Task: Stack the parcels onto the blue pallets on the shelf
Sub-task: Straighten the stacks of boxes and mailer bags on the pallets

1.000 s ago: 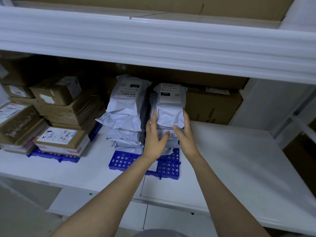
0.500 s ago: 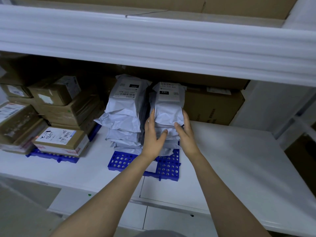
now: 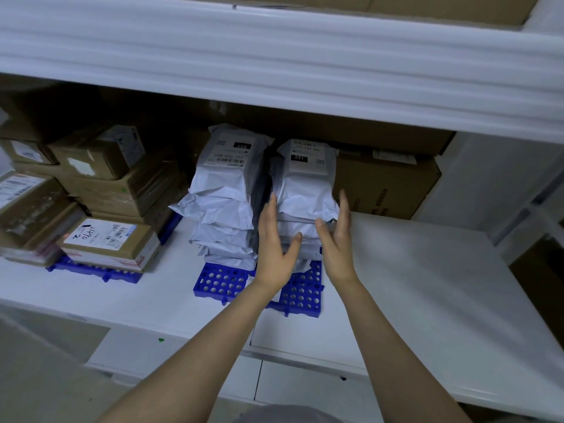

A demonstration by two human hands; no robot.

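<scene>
I count two stacks of grey mailer bags: a left stack [image 3: 227, 196] and a right stack [image 3: 305, 196]. How many bags are in each I cannot tell. Blue pallets: two are visible, one under the bags [image 3: 219, 280] and one under the boxes [image 3: 91, 271]. Two bare hands are up, the left hand [image 3: 274, 251] and the right hand [image 3: 337, 248]. Brown cardboard boxes [image 3: 100, 190] at the left: at least six.

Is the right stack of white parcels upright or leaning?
Roughly upright: the right stack rises straight from the blue pallet, open hands flanking it.
</scene>
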